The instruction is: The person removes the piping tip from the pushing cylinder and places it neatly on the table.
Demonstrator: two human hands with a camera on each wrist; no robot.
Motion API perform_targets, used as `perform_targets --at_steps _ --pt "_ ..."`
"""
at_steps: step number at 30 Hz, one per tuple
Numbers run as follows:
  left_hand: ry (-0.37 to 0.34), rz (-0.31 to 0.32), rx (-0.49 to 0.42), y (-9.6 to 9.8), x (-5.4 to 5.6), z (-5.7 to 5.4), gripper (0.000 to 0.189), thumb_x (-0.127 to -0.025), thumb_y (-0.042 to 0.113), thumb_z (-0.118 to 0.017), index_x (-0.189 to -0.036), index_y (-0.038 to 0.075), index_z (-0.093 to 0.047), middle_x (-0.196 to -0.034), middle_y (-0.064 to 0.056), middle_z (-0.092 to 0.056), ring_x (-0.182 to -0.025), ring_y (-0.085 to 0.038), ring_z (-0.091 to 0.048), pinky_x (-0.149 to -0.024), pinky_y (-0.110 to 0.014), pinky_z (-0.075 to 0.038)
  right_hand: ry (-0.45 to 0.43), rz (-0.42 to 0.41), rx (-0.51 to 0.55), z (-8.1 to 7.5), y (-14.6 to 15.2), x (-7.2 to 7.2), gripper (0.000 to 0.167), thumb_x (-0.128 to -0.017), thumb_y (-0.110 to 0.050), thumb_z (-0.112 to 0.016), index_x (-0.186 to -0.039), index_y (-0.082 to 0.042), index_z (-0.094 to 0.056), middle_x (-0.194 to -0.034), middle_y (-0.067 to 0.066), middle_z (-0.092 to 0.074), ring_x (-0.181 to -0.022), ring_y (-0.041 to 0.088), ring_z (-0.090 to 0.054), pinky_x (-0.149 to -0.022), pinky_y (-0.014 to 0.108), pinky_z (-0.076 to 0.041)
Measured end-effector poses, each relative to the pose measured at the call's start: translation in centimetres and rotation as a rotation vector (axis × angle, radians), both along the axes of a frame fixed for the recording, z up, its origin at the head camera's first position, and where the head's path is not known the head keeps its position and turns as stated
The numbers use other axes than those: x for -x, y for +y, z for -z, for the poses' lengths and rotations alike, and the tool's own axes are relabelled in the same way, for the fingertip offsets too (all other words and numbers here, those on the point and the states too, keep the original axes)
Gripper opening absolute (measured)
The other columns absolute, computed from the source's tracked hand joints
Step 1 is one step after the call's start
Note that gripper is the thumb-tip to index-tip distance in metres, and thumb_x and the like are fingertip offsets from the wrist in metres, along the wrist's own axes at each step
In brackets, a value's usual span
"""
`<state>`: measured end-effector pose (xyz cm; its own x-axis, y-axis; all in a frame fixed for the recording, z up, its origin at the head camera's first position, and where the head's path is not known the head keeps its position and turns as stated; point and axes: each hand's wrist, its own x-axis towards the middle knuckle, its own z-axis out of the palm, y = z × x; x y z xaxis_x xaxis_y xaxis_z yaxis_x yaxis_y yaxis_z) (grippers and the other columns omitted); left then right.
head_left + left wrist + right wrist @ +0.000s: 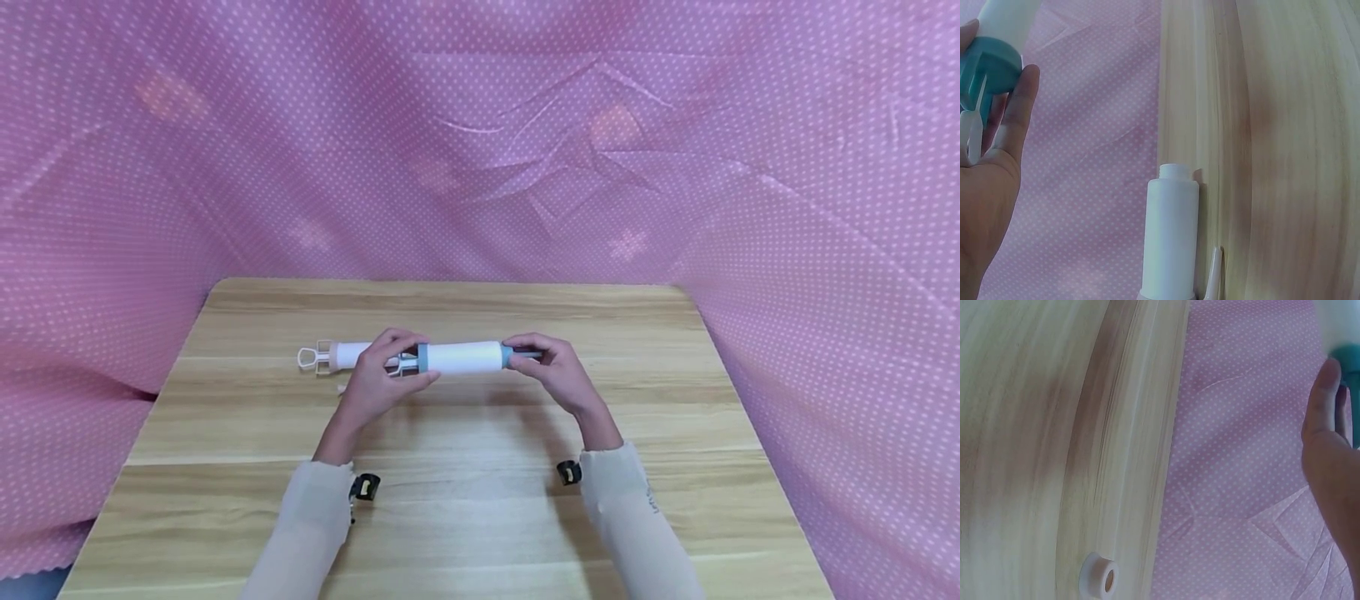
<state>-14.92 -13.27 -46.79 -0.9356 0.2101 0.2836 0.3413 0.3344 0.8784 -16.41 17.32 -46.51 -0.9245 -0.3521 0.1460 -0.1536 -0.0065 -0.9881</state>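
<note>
Both hands hold a white syringe-like tube (465,357) with teal ends, level above the table. My left hand (377,382) grips its teal collar (996,65) between thumb and fingers, beside a pale loop handle (970,134). At the other end, my right hand (562,377) pinches the teal cap (507,356), from which a thin teal nozzle (1355,409) extends. A second white tube (1172,237) lies on the table behind my left hand, its neck bare. Its pale pink end and loop handle (307,358) point left.
A thin pale nozzle (1214,275) lies beside the second tube. On the wooden table (465,517) a pale pink ring cap (1099,577) shows in the right wrist view. Pink dotted cloth (480,167) hangs behind the table and along its sides.
</note>
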Motion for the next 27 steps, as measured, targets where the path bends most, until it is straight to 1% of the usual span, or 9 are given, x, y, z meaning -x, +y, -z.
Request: perform_targets --at_steps 3,6,10,12,14,16,19,23,27 --pt "-0.003 0.0 0.001 -0.09 -0.02 0.03 0.051 -0.078 0.025 -0.09 -0.124 0.013 -0.072 -0.124 -0.004 -0.06 -0.102 -0.028 -0.06 -0.077 -0.042 -0.059 0.01 -0.022 0.034 -0.06 0.01 -0.06 0.028 -0.091 0.006 -0.069 -0.119 0.012 -0.065 -0.12 0.011 -0.068 -0.102 0.022 -0.062 -0.084 0.028 -0.056" --pt "-0.003 0.0 -0.001 -0.12 0.0 0.04 0.05 -0.079 0.024 -0.09 -0.124 0.013 -0.071 -0.124 -0.004 -0.06 -0.103 -0.028 -0.06 -0.078 -0.042 -0.059 -0.007 -0.021 0.061 0.0 -0.14 -0.04 0.033 -0.092 0.007 -0.068 -0.124 0.011 -0.062 -0.123 0.013 -0.066 -0.106 0.023 -0.062 -0.086 0.029 -0.056" --pt "0.003 0.003 -0.002 -0.02 0.1 -0.05 0.051 -0.078 0.024 -0.09 -0.124 0.013 -0.072 -0.124 -0.004 -0.06 -0.103 -0.025 -0.06 -0.079 -0.041 -0.059 -0.083 0.013 0.079 0.13 -0.53 0.04 0.037 -0.098 -0.003 -0.065 -0.133 0.007 -0.058 -0.128 0.019 -0.061 -0.111 0.029 -0.061 -0.09 0.04 -0.058" --pt "0.009 0.002 -0.001 0.03 0.15 -0.1 0.051 -0.078 0.025 -0.09 -0.124 0.014 -0.072 -0.124 -0.003 -0.06 -0.102 -0.025 -0.06 -0.079 -0.042 -0.059 -0.13 0.024 0.076 0.16 -0.73 0.06 0.035 -0.101 -0.01 -0.063 -0.132 0.006 -0.058 -0.129 0.021 -0.057 -0.112 0.032 -0.06 -0.091 0.044 -0.058" --pt "0.013 0.0 0.005 0.06 0.17 -0.11 0.051 -0.078 0.025 -0.09 -0.124 0.014 -0.072 -0.123 -0.003 -0.06 -0.103 -0.025 -0.06 -0.079 -0.042 -0.059 -0.153 0.025 0.049 0.17 -0.84 0.05 0.033 -0.103 -0.014 -0.061 -0.128 0.007 -0.059 -0.127 0.022 -0.057 -0.109 0.032 -0.061 -0.089 0.045 -0.059" --pt "0.012 -0.001 0.012 0.03 0.16 -0.08 0.051 -0.078 0.025 -0.09 -0.124 0.014 -0.072 -0.124 -0.003 -0.06 -0.103 -0.026 -0.06 -0.08 -0.042 -0.059 -0.156 0.023 0.018 0.18 -0.84 0.04 0.03 -0.103 -0.013 -0.061 -0.125 0.007 -0.062 -0.123 0.021 -0.058 -0.104 0.032 -0.063 -0.086 0.045 -0.06" --pt "-0.002 -0.005 0.021 -0.09 0.12 0.06 0.05 -0.078 0.025 -0.09 -0.124 0.014 -0.072 -0.125 -0.003 -0.06 -0.105 -0.029 -0.06 -0.08 -0.043 -0.058 -0.123 0.018 -0.012 0.12 -0.78 0.0 0.027 -0.099 -0.006 -0.066 -0.122 0.008 -0.063 -0.119 0.021 -0.062 -0.098 0.03 -0.065 -0.084 0.043 -0.06" --pt "-0.02 -0.013 0.022 -0.26 0.05 0.19 0.051 -0.079 0.027 -0.089 -0.125 0.014 -0.072 -0.125 -0.003 -0.06 -0.106 -0.03 -0.06 -0.082 -0.043 -0.058 -0.093 0.027 -0.019 -0.02 -0.75 -0.1 0.031 -0.091 -0.001 -0.073 -0.121 0.007 -0.066 -0.118 0.018 -0.065 -0.099 0.027 -0.065 -0.085 0.038 -0.059" --pt "-0.015 -0.009 0.013 -0.35 0.03 0.18 0.051 -0.079 0.026 -0.089 -0.125 0.014 -0.072 -0.125 -0.003 -0.06 -0.107 -0.029 -0.06 -0.083 -0.044 -0.057 -0.115 0.036 0.04 0.09 -0.76 -0.11 0.028 -0.096 -0.004 -0.069 -0.12 0.009 -0.066 -0.12 0.018 -0.065 -0.105 0.027 -0.063 -0.091 0.039 -0.058"
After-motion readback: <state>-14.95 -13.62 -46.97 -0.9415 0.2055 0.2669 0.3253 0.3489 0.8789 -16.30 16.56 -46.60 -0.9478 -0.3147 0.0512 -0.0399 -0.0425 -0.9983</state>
